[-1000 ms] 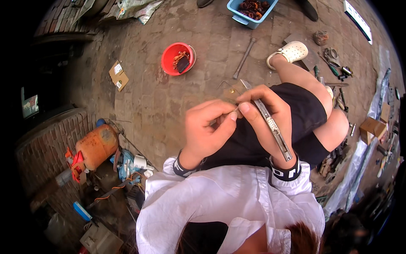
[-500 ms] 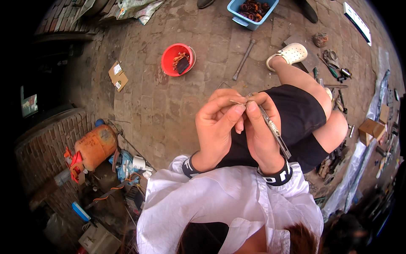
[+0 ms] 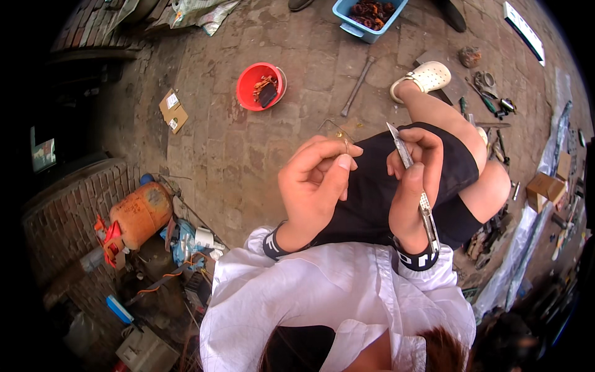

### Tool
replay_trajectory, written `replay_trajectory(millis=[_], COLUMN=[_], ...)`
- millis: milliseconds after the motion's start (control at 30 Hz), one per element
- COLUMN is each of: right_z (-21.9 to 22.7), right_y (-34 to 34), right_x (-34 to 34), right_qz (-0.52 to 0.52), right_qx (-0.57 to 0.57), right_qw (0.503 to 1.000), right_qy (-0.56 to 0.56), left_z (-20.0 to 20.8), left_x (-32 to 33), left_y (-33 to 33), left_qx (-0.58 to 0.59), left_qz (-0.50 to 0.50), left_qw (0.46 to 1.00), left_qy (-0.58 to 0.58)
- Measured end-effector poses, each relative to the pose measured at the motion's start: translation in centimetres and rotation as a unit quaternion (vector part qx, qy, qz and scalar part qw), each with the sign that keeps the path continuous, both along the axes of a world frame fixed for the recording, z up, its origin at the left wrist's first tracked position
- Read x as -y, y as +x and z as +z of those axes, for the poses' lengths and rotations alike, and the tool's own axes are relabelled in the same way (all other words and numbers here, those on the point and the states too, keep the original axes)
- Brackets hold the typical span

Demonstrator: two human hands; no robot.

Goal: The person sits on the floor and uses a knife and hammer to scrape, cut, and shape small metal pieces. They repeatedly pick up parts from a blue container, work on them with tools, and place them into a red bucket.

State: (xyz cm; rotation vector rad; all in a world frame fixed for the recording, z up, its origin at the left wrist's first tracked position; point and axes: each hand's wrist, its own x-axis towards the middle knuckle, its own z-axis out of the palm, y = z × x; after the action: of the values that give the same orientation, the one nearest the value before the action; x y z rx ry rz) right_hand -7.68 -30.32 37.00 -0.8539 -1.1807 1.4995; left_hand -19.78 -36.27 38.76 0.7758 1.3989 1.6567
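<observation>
In my right hand point(image 3: 416, 167) is a metal utility knife point(image 3: 425, 208), its pointed blade sticking out past the fingers and away from me. My left hand point(image 3: 316, 180) pinches a thin wire point(image 3: 347, 146) between thumb and forefinger. Just beyond those fingertips a bent, wire-like line shows; whether it belongs to the same piece I cannot tell. The hands are apart, the left above the floor at the edge of my lap, the right over the black cloth point(image 3: 372, 198) on my lap.
Ahead stand a red bucket point(image 3: 249, 73) with brownish scraps and a blue tub point(image 3: 353, 31) holding dark coppery bits. A metal bar point(image 3: 357, 87) lies between them and my shoe. Tools and a cardboard box point(image 3: 544, 187) are at right; a rusty orange gas cylinder point(image 3: 139, 214) lies at left.
The hands were together at the fingertips and have come apart. My right hand moved right, and the knife's blade now points up and away; my left hand shifted slightly left.
</observation>
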Motion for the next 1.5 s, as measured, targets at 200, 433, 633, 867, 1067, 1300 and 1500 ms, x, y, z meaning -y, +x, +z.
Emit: replay_trajectory(millis=[200, 433, 633, 867, 1067, 1300, 1500], right_z=[0.0, 1.1, 2.2, 0.1, 0.2, 0.5, 0.7], right_y=[0.7, 1.7, 1.7, 1.8, 1.3, 1.2, 1.0], right_x=[0.3, -1.3, -1.7, -1.2, -0.6, -1.1, -1.4], right_qz=[0.065, 0.217, 0.212, 0.099, 0.2, 0.169, 0.161], right_qx=[0.066, -0.054, -0.089, -0.204, -0.18, -0.175, -0.191], right_qw=[0.996, 0.973, 0.97, 0.962, 0.944, 0.941, 0.927], right_qy=[-0.004, -0.06, -0.081, -0.152, -0.192, -0.236, -0.28], left_z=[0.6, -0.1, -0.2, 0.2, 0.0, -0.4, -0.4], left_x=[0.0, 0.1, 0.1, 0.2, 0.5, 0.4, 0.4], left_y=[-0.1, -0.5, -0.8, -0.7, -0.7, -0.5, -0.9], left_qx=[-0.032, -0.107, -0.114, -0.053, -0.026, 0.013, -0.088], left_qz=[-0.005, 0.012, 0.016, 0.003, -0.022, -0.009, -0.009], left_qw=[0.999, 0.994, 0.993, 0.998, 0.999, 1.0, 0.996], left_qy=[-0.037, -0.025, -0.028, -0.026, -0.014, 0.02, -0.003])
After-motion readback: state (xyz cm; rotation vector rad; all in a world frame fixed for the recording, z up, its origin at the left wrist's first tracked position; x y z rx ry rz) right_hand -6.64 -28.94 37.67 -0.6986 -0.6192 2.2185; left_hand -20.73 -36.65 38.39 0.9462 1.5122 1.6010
